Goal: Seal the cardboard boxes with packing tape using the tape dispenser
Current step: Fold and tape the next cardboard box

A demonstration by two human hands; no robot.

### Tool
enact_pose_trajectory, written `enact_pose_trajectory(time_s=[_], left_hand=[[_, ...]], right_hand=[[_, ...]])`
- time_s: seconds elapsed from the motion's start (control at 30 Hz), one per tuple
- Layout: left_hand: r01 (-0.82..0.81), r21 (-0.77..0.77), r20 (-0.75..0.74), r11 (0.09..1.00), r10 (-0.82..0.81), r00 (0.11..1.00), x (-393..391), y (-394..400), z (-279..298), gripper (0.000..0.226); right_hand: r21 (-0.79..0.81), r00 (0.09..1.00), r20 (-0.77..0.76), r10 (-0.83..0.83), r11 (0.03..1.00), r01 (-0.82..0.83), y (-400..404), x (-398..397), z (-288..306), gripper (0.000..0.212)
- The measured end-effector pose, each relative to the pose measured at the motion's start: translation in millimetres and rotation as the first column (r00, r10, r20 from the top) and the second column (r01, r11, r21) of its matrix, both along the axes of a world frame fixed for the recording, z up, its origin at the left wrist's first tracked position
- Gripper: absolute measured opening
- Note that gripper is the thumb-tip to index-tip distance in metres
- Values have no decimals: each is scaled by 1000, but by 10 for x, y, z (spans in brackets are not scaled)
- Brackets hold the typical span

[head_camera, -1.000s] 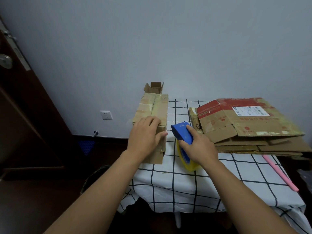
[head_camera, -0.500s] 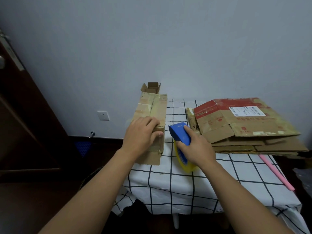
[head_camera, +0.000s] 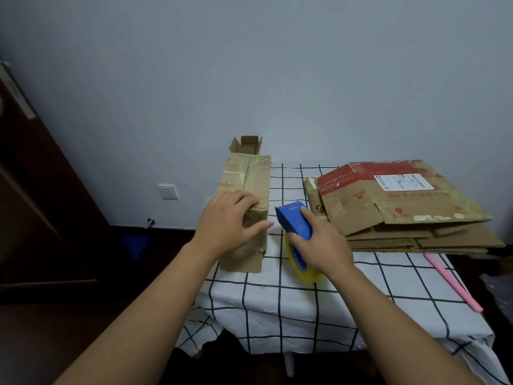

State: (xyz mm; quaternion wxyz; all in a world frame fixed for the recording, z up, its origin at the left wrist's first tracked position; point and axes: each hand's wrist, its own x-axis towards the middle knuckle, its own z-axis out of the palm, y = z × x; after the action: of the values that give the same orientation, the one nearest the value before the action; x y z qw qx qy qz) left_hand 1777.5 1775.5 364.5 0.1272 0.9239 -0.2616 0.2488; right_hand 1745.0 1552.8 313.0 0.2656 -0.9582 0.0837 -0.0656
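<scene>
The left hand (head_camera: pixel 231 222) still lies on the near end of the long box (head_camera: pixel 247 207), with its fingers bent over the top edge and the thumb down the front. It holds the box steady. The right hand (head_camera: pixel 319 243) still grips the blue dispenser (head_camera: pixel 294 222), which stands on the table (head_camera: pixel 277 301) just beside the box. The yellow tape roll (head_camera: pixel 301 266) sits under it. Not much has changed in the last second. Both hands stayed where they were, and the dispenser has not gone up onto the box. So the taping looks like it has not started yet. A pile of flat boxes (head_camera: pixel 402 207) waits on the right, and a small open box (head_camera: pixel 247 144) stands at the back.
</scene>
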Motion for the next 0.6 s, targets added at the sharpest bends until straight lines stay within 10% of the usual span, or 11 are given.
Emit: enact_pose_trajectory(time_s=[0.3,0.6], left_hand=[[-23,-97,-153,995,8,988,129,17,108,38],[20,70,40,997,-23,999,77,-25,72,46]], right_hand=[[-7,1000,1,-5,1000,6,2,-7,-2,71],[-8,1000,-6,2,1000,-2,0,-9,-10,71]])
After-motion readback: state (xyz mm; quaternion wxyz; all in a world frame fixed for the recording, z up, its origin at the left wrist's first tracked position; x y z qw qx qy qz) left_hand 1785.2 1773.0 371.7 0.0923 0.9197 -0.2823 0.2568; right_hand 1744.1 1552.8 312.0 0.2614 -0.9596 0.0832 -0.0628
